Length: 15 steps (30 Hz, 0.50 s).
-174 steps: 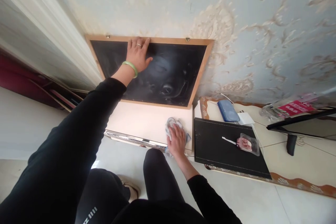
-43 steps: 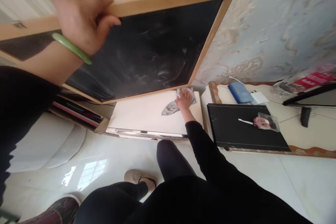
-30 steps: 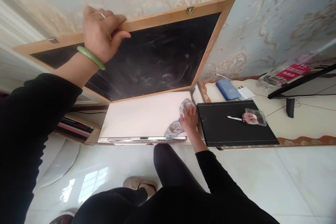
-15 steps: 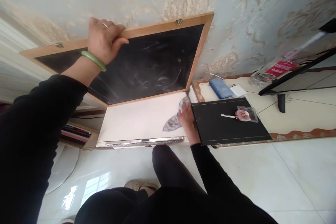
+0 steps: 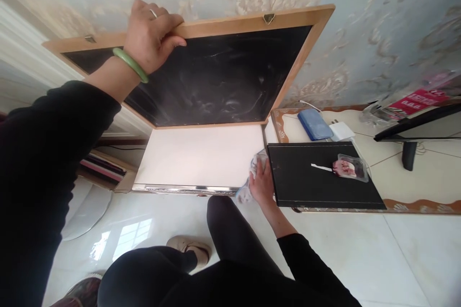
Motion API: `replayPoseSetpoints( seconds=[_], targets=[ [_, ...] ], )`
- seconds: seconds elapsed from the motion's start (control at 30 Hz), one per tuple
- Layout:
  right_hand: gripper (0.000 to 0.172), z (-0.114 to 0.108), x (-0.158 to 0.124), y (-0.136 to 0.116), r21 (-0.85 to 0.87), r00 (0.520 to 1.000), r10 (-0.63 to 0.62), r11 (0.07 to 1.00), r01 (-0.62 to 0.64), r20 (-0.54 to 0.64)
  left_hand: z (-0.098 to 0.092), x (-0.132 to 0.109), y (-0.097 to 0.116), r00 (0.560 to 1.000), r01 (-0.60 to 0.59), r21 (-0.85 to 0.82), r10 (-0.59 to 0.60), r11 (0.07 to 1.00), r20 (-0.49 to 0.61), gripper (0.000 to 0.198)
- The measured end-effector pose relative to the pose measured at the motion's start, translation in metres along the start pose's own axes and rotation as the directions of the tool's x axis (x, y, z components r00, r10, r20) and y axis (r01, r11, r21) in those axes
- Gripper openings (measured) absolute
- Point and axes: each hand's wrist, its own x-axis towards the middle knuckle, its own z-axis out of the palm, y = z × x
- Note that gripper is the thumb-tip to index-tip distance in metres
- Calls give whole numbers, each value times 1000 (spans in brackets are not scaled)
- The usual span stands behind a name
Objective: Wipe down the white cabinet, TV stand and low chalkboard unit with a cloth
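My left hand, with a green bangle at the wrist, grips the top edge of a wood-framed blackboard. The board leans tilted above a white cabinet top, and its black face has pale smears. At the right end of that top, my right hand presses on a crumpled grey-white cloth, part of which hangs over the front edge. The right fingers are bent over the cloth. Right beside this hand lies a black flat panel.
On the panel sits a small clear plastic tray. Behind it are a blue case and a white charger. A screen stands at the right. A box of books is at the left.
My right hand and the cloth have moved toward the front edge of the white top. The board appears larger and farther right, its top edge higher, still held by my left hand.
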Motion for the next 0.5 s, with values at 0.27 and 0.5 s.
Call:
replayPoseSetpoints(
  seconds=[0.27, 0.5],
  targets=[
    [66, -2, -2, 1, 32, 1000, -12, 999, 12, 0, -3, 1, -8, 996, -89, 26, 88, 996, 22, 111],
    [64, -2, -2, 2, -23, 999, -40, 999, 39, -20, 3, -1, -13, 997, -71, -10, 72, 997, 31, 104]
  ],
)
